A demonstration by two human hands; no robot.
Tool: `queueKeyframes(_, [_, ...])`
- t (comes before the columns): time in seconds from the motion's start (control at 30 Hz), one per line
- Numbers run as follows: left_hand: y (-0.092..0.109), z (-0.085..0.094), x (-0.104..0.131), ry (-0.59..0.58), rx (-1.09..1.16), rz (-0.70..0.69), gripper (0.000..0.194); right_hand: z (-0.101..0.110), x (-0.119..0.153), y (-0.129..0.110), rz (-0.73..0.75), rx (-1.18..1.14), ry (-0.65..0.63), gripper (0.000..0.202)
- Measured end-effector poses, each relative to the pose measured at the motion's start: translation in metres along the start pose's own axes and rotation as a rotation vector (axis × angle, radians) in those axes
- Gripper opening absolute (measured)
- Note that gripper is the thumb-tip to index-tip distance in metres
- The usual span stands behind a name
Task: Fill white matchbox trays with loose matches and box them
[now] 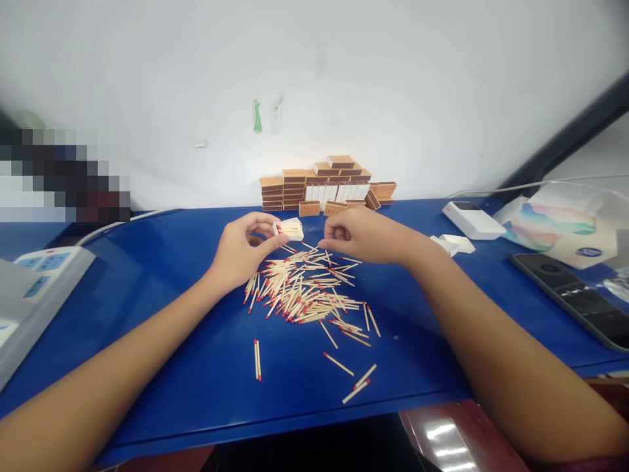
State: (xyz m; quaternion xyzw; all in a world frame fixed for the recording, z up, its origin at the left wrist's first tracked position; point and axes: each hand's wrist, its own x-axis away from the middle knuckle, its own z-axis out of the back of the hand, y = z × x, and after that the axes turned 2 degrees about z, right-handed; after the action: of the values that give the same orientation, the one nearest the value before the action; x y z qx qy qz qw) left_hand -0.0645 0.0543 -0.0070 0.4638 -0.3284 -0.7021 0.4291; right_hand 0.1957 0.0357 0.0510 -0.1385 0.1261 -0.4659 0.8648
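My left hand (242, 252) grips a small white matchbox tray (297, 235) between thumb and fingers, above the far edge of the match pile. Several matches (291, 227) lie inside this tray. To its right, my right hand (363, 235) is closed in a pinch, with a match (310, 246) at its fingertips pointing toward the tray. Below both hands spreads a loose heap of red-tipped wooden matches (299, 292). A few stray ones, such as a pair of matches (258, 359), lie nearer the front edge.
Stacked matchboxes (339, 180) stand against the white wall (417, 98). On the blue table (196, 387), a power strip (59, 282) sits left. At right are white folded pieces (455, 244), a white box-shaped device (472, 221), a tissue pack (560, 226) and a phone (570, 295).
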Motion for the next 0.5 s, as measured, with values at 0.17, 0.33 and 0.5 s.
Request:
queueKeyframes(0.17, [0.002, 0.001, -0.001, 0.011, -0.001, -0.001, 0.034, -0.004, -0.002, 0.005, -0.023, 0.102, -0.018, 0.024])
queueKeyframes(0.33, [0.004, 0.002, -0.001, 0.0, 0.012, 0.002, 0.034, 0.006, 0.002, 0.011, -0.02, 0.004, -0.083, 0.011])
queueKeyframes(0.5, [0.004, 0.001, -0.001, -0.014, 0.011, 0.01, 0.036, 0.018, 0.01, 0.019, 0.034, -0.265, -0.466, 0.025])
